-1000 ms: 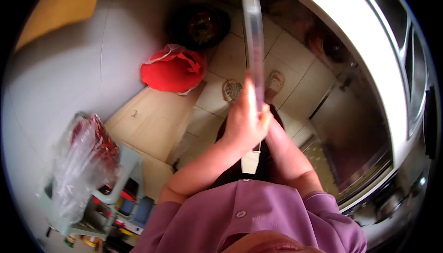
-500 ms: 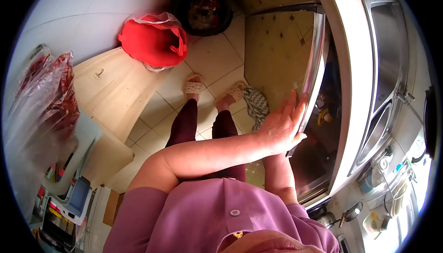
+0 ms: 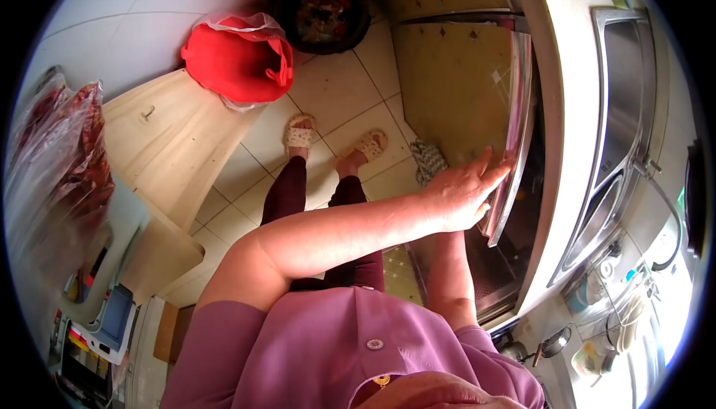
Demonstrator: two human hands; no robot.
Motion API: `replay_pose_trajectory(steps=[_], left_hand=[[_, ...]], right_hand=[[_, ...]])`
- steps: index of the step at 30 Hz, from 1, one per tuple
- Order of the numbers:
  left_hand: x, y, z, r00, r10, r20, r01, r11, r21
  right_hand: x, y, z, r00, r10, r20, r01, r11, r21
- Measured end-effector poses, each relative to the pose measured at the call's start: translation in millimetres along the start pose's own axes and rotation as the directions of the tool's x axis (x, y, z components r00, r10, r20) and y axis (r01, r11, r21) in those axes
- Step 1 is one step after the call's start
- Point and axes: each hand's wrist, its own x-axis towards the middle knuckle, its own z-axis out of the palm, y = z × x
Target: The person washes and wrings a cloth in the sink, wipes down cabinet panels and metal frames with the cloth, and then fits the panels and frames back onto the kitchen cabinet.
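Pale tiled floor [image 3: 339, 77] carrying a dark bin [image 3: 361, 32], beige slippers [image 3: 300, 136] and a patterned cloth [image 3: 429, 163].

No legible text or numbers anywhere

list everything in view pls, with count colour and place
Patterned metal-edged door: 1, yellowish, centre right
Smooth countertop: 1, white, right
Steel sink basins: 2, silver, far right
Clear-lined open container: 1, red, upper left
Round tub: 1, black, top centre
Flat wooden panel: 1, tan, left
Filled clear plastic bag: 1, reddish, far left
Crumpled patterned cloth: 1, black-and-white, beside door
Metal pan: 1, silver, lower right
Small clutter: unclear, lower corners
Openwork slippers: 2, cream, on tiled floor
Buttoned shirt: 1, purple, bottom
Trousers: 1, maroon, centre
Left hand: 1, bare, at door edge
Right hand: hidden behind left
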Motion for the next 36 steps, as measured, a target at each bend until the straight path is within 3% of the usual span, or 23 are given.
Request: replay_pose_trajectory(steps=[9,14,16,17,18,19,20,21,22,26,29,36], left_hand=[[0,-2,-4,0.998,-0.013,0.057,0.015,0.999,-0.044],[-1,-3,-8,0.999,-0.035,0.025,0.039,0.986,-0.165],[1,-5,-5,1.0,-0.021,-0.001,0.021,0.983,-0.18],[0,-7,0,0.999,-0.013,-0.05,0.002,0.977,-0.212],[0,-9,2,0.995,-0.007,-0.101,-0.018,0.97,-0.243],[2,-7,-3,0.995,-0.007,-0.104,-0.019,0.969,-0.244],[2,-6,-8,0.997,-0.071,-0.025,0.06,0.953,-0.298],[1,-3,-9,0.989,-0.132,0.061,0.145,0.926,-0.347],[1,-6,-4,0.996,-0.088,-0.026,0.075,0.942,-0.326],[5,-7,6,0.994,0.002,-0.107,-0.04,0.934,-0.355],[3,-6,2,0.999,-0.023,-0.026,0.011,0.927,-0.375],[11,-18,24,0.984,-0.037,-0.172,-0.028,0.932,-0.362]], right_hand=[[-14,-6,-4,1.0,-0.015,0.011,0.014,1.0,0.026],[-36,-14,-7,0.998,0.052,0.031,-0.053,0.998,0.016],[-49,-16,1,0.987,0.043,-0.153,-0.031,0.996,0.084],[-54,-18,3,0.942,0.046,-0.333,0.002,0.99,0.144],[-43,-22,-1,0.942,0.043,-0.334,0.004,0.99,0.14],[-27,-26,-6,0.991,-0.081,-0.11,0.102,0.975,0.197],[-10,-31,-12,0.972,-0.201,0.122,0.158,0.943,0.292],[-1,-37,-9,0.947,-0.252,0.198,0.188,0.937,0.294],[1,-41,-3,0.959,-0.247,0.137,0.211,0.949,0.234],[0,-45,10,0.98,-0.195,-0.034,0.197,0.974,0.115],[-2,-45,8,0.982,-0.176,-0.063,0.181,0.979,0.094],[-7,-47,6,0.982,-0.152,-0.107,0.158,0.986,0.046]])
